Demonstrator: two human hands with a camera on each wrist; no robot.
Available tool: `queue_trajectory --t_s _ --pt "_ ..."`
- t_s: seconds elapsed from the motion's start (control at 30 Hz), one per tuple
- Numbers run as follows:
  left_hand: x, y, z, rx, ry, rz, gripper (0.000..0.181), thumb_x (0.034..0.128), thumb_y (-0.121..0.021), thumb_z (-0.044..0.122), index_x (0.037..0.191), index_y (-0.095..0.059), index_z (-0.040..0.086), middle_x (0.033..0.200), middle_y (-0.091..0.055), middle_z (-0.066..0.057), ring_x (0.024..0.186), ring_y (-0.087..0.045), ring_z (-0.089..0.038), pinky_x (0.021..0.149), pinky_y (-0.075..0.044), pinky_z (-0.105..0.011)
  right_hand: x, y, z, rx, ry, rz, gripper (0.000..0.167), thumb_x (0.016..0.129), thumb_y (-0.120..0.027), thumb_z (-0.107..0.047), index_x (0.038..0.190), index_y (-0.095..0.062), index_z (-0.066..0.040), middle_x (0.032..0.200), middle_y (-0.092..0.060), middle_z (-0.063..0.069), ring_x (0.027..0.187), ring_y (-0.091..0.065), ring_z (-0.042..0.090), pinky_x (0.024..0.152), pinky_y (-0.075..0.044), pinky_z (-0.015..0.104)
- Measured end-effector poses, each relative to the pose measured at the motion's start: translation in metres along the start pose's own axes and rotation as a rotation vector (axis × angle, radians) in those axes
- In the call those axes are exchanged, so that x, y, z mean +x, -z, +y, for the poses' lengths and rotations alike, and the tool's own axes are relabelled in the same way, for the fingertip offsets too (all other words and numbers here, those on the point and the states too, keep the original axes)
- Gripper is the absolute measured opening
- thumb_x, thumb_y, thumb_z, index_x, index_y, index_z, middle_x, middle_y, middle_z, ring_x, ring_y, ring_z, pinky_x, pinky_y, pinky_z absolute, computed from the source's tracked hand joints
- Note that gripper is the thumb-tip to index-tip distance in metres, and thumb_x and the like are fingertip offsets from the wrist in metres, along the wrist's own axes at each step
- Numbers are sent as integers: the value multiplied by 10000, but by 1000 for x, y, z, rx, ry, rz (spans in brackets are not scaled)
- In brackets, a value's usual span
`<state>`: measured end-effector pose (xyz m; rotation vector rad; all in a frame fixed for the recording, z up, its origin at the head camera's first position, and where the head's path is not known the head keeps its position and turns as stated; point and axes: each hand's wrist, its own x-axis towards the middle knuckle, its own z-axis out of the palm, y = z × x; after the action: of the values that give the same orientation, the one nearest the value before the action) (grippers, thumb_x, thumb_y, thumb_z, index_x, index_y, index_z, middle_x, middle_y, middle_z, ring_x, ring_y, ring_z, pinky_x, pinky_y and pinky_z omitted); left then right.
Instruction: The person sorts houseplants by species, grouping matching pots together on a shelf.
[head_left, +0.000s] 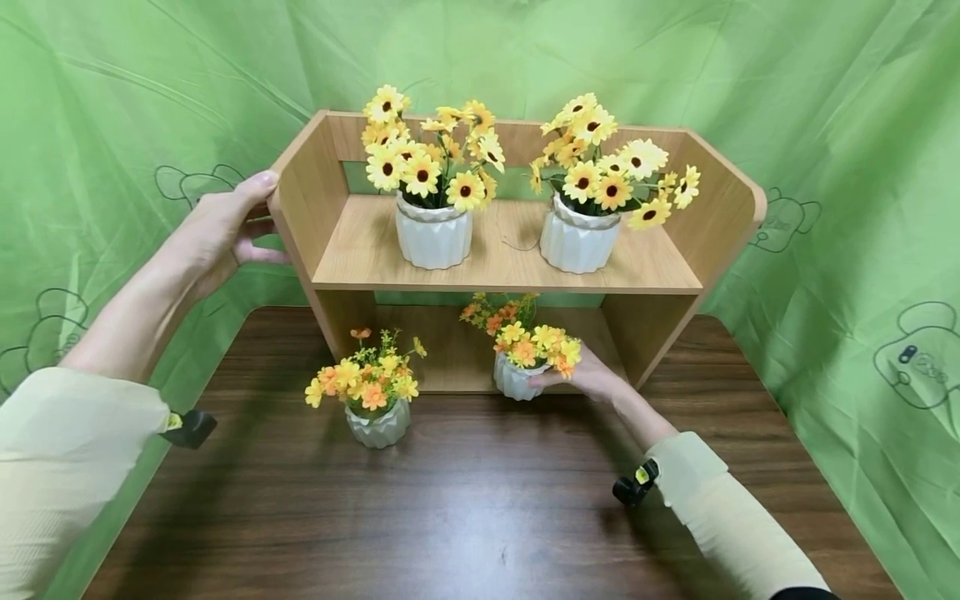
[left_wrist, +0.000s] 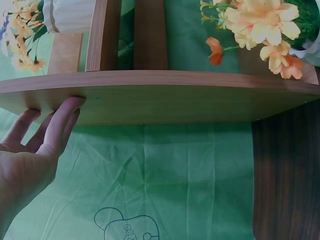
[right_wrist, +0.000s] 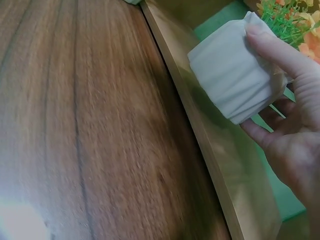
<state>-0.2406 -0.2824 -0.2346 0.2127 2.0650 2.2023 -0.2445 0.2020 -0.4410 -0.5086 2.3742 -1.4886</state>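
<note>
Two cream fabric sleeves (head_left: 75, 475) lie nearest; left hand (head_left: 217, 221), fingers apart and slightly bent, touches the left side panel (head_left: 303, 200) of one two-tier, light-brown wooden shelf (head_left: 487, 288). Right hand (head_left: 588, 375) grips one small white fluted pot of yellow and orange flowers (head_left: 516, 382) at the front of the lower board (head_left: 453, 358), base contact unclear. Three others counted: one similar white flowerpot (head_left: 378, 427) on the dark-brown wood-grain table (head_left: 450, 517), front left, and two white pots of yellow, dark-centred daisies (head_left: 433, 237) upright on the upper board (head_left: 495, 250).
</note>
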Motion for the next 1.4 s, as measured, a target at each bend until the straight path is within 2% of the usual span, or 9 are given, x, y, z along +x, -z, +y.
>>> queue_trajectory --t_s 0.13,0.43,0.63,0.73,0.8,0.97,1.1,1.23,1.4 --pt "0 -1 1 5 1 5 674 1038 -602 365 1580 -355 48 1317 -575 -27 1085 -697 -132 769 -689 -374 3 9 8 20 -21 12 718 776 -913 -175 1408 -573 -140 1388 -645 77 1299 -590 269 1163 -476 459" --pt "-1 -3 1 31 4 14 682 1032 -601 391 1572 -368 46 1347 -546 -28 1105 -686 -130 774 -692 -367 14 23 36 83 11 56 743 759 -929 -173 1406 -565 -163 1369 -642 53 1236 -618 160 1106 -510 316" --pt "0 -4 1 32 6 12 692 1029 -606 394 1581 -359 57 1360 -524 -38 1123 -672 -133 777 -692 -370 16 31 39 95 -13 82 794 764 -929 -210 1446 -525 -176 1410 -611 27 1280 -581 146 1166 -460 364" --pt "0 -5 1 30 4 9 695 1031 -605 391 1580 -355 46 1359 -527 -42 1127 -672 -137 781 -691 -375 17 35 40 117 9 84 844 777 -916 -163 1493 -472 -212 1444 -582 0 1320 -554 144 1191 -438 363" --pt "0 -4 1 27 1 10 693 1031 -604 389 1576 -358 39 1355 -537 -41 1123 -678 -137 780 -691 -376 20 38 41 164 56 82 973 783 -895 -75 1572 -354 -256 1528 -511 -9 1395 -501 171 1237 -397 388" --pt "-1 -4 1 21 -5 14 690 1031 -604 386 1571 -363 31 1345 -550 -37 1108 -688 -136 770 -693 -377 20 42 46 183 -4 119 1072 799 -888 -113 1620 -214 -255 1610 -377 18 1493 -373 236 1315 -263 473" --pt "-1 -4 1 23 -4 18 699 1028 -608 388 1573 -358 30 1345 -541 -39 1106 -687 -133 766 -693 -376 19 43 49 187 -54 134 1025 807 -887 -160 1601 -240 -212 1577 -379 53 1480 -370 257 1319 -240 499" --pt "-1 -5 1 27 -5 19 701 1027 -606 389 1574 -357 29 1341 -542 -42 1102 -691 -129 765 -692 -377 19 42 51 216 -42 144 992 813 -876 -128 1590 -265 -215 1564 -395 56 1454 -391 238 1303 -260 492" --pt "-1 -4 1 27 -8 18 701 1031 -600 391 1577 -351 29 1335 -544 -43 1100 -690 -128 762 -692 -377 22 40 55 246 4 163 1106 807 -869 -69 1629 -164 -292 1647 -309 32 1512 -322 234 1330 -208 513"
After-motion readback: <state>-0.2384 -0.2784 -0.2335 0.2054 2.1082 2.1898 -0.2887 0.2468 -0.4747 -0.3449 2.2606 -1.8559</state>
